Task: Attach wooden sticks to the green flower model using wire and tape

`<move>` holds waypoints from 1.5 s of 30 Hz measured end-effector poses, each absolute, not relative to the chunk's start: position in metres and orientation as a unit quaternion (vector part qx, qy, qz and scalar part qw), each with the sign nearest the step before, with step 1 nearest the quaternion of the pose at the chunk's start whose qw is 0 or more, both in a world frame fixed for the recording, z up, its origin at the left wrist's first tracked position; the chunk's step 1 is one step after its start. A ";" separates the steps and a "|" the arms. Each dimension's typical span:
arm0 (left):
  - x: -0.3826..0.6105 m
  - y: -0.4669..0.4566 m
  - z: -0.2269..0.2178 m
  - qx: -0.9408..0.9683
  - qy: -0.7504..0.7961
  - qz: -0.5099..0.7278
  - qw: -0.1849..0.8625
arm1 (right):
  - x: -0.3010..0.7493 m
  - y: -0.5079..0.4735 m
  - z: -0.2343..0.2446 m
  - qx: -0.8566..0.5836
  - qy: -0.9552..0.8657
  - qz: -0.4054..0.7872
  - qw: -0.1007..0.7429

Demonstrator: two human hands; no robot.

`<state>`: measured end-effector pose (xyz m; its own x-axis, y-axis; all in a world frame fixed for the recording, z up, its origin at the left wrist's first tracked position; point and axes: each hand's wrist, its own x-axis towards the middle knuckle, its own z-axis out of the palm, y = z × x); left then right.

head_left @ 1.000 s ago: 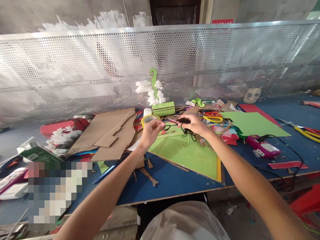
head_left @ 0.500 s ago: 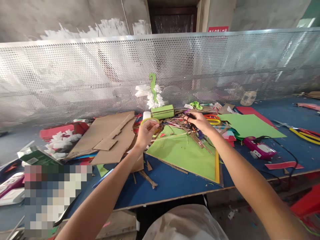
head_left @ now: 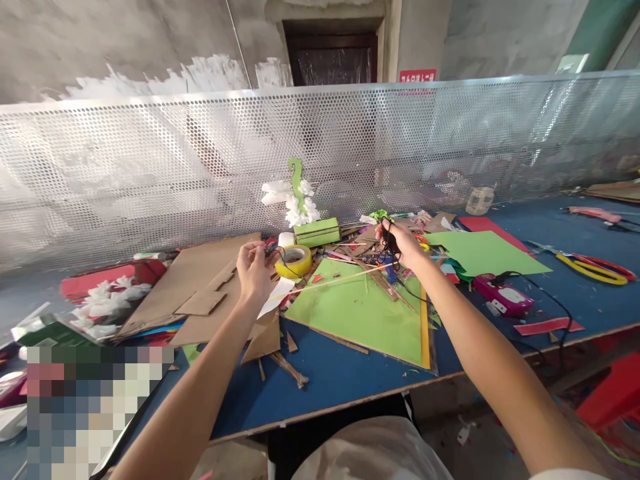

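My right hand [head_left: 404, 245] is closed around a bunched black cord [head_left: 389, 248], whose loops hang below the fingers. My left hand [head_left: 254, 270] pinches a thin dark piece, apparently an end of cord; a fine dark line curves from it over a yellow tape roll [head_left: 286, 271]. That roll lies just right of my left hand, apart from it. Below both hands is a light green sheet [head_left: 357, 313], crossed by a thin pale stick [head_left: 345, 278]. Behind the roll lies a green box-like piece [head_left: 317, 232], with a green curved stem [head_left: 296, 183] and white paper tufts beyond it.
Brown cardboard [head_left: 200, 277] covers the left side of the blue table [head_left: 240, 400]. A purple device [head_left: 503, 295] with a black cable sits right, near yellow-and-red-handled scissors [head_left: 593, 267]. A perforated metal screen [head_left: 210, 160] stands along the back.
My left hand has moved left, off the yellow tape roll, and now pinches a dark thin piece. My right hand still grips the black cord. The whole view has shifted slightly.
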<state>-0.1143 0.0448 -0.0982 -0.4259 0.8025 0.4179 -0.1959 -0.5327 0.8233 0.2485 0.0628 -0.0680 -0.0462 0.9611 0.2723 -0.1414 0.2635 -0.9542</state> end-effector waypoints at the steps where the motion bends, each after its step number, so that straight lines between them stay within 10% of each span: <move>1: -0.116 0.045 -0.097 0.426 0.355 0.760 0.340 | 0.249 0.062 -0.067 -0.374 -0.543 0.482 0.577; 19: -0.082 0.013 -0.084 0.571 0.325 0.651 0.382 | 0.242 0.022 -0.050 -0.262 -0.832 0.447 0.199; 33: -0.040 -0.005 -0.098 0.693 0.325 0.550 0.334 | 0.161 0.015 -0.079 -0.301 -0.742 0.425 0.422; 45: -0.051 -0.001 -0.099 0.753 0.325 0.436 0.370 | 0.171 0.012 -0.069 -0.305 -0.729 0.421 0.445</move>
<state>-0.0515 -0.0007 -0.0991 0.4091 0.8121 0.4162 0.1660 -0.5147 0.8412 0.1712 0.0124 -0.0691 -0.4170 0.8196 0.3928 0.0705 0.4600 -0.8851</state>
